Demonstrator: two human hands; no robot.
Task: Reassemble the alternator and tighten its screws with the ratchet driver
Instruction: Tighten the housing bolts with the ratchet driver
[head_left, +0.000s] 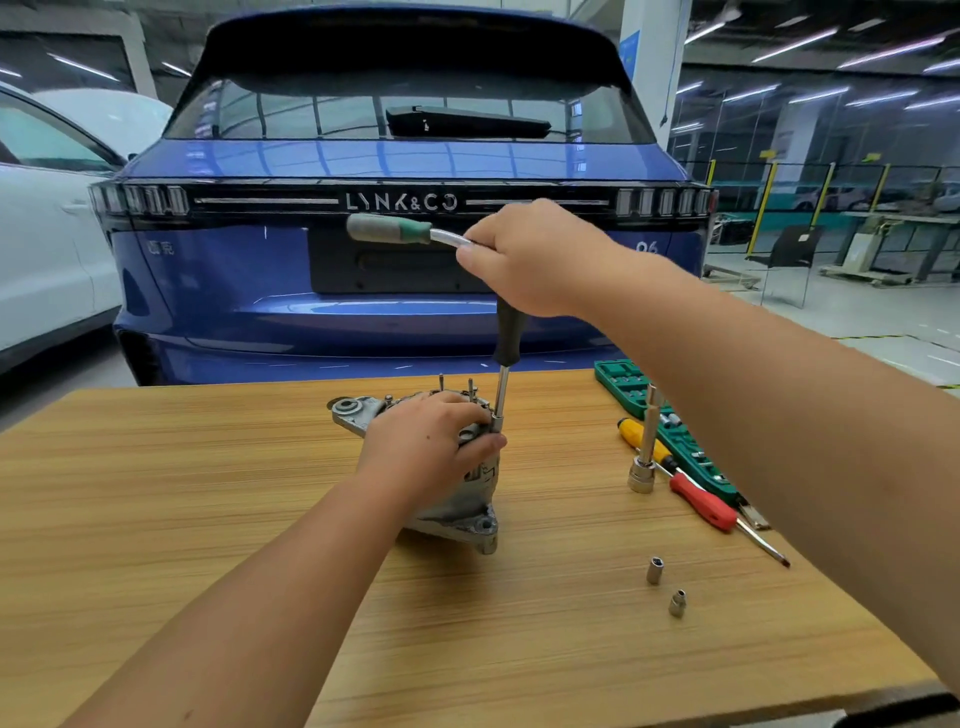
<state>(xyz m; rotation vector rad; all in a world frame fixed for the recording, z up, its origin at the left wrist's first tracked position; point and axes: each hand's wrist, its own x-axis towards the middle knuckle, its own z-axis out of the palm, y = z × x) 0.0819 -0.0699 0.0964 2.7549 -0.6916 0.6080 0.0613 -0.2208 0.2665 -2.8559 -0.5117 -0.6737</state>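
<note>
- The alternator (457, 499) stands on the wooden bench (208, 519), near the middle, with thin studs poking up from its top.
- The left hand (426, 441) rests over the alternator's upper part; its fingers (485, 446) are curled round the housing, gripping it, with the fingertips right beside the foot of the driver's shaft.
- The right hand (535, 260) is raised above the alternator, fingers wrapped round the ratchet driver (501, 374) where its two handles meet.
- The driver's black handle and metal shaft drop almost straight down from that hand, and the socket at the tip sits on a screw at the alternator's top edge.
- A second handle with a grey and green grip (387, 228) sticks out to the left from the same hand, roughly level.
- To the right on the bench lie a green socket tray (691, 452), a yellow screwdriver (644, 441) and a red screwdriver (704, 504); an extension bar (647, 441) stands upright on its socket beside them.
- Two loose sockets (655, 570) sit nearer the front edge, close together.
- Behind the bench is the rear of a blue car (405, 270), with a white car (47, 234) to its left.
</note>
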